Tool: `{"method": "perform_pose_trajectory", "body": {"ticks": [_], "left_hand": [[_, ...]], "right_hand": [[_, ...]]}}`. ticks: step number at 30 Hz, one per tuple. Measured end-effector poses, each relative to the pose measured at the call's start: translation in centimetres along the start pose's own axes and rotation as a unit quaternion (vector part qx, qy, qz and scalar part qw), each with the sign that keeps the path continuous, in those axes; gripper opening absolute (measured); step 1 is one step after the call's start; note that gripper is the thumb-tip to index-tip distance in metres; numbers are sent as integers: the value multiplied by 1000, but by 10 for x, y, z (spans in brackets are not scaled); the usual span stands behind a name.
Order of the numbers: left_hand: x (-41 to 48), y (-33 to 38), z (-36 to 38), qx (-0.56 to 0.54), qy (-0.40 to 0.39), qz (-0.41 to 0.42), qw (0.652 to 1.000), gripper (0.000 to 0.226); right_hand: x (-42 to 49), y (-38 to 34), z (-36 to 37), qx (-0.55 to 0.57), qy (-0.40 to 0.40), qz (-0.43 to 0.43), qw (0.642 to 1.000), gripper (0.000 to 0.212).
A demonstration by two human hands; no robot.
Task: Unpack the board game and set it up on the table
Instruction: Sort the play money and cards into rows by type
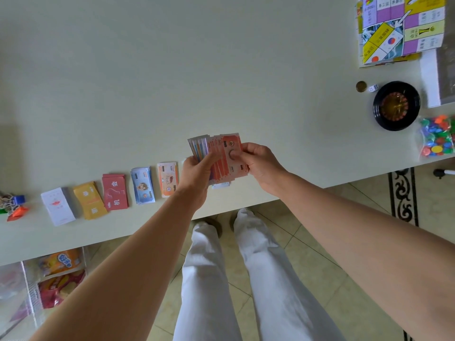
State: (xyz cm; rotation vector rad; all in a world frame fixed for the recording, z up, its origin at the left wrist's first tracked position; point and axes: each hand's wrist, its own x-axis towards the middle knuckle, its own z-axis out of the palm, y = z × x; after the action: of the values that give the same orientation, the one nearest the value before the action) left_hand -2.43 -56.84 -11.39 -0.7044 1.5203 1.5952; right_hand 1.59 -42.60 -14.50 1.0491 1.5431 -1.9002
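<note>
Both hands hold a fanned stack of play money (221,153) above the table's near edge. My left hand (197,172) grips the stack from below and my right hand (256,159) pinches the red top notes with the thumb on them. Along the near edge lie sorted piles: orange notes (168,178), blue notes (142,185), red cards (115,191), yellow cards (89,200) and white cards (57,206). The folded game board (398,28) lies at the far right.
A black roulette wheel (396,105), a die (373,88), a brown token (361,86) and a bag of coloured chips (437,140) sit at the right. Small coloured pieces (14,207) lie at the left edge. The pale table (172,70) stretches ahead. Snack bags (60,276) sit on a shelf below.
</note>
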Motion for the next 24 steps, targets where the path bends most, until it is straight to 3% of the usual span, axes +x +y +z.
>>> {"method": "perform_pose_trajectory", "body": {"ticks": [10,15,19,24], "left_hand": [[-2,0,7,15,-13,5,1000,11],[1,-4,10,47,-2,18,999,9],[0,-4,11,36,-11,12,999,10],[3,-8,12,66,40,22,997,13]], "right_hand": [[-1,4,-13,4,1,3,1000,6],[-1,6,-15,-5,-11,8,1000,21],[-1,7,-17,11,-3,10,1000,17],[-2,9,-19,23,-8,14,1000,14]]}}
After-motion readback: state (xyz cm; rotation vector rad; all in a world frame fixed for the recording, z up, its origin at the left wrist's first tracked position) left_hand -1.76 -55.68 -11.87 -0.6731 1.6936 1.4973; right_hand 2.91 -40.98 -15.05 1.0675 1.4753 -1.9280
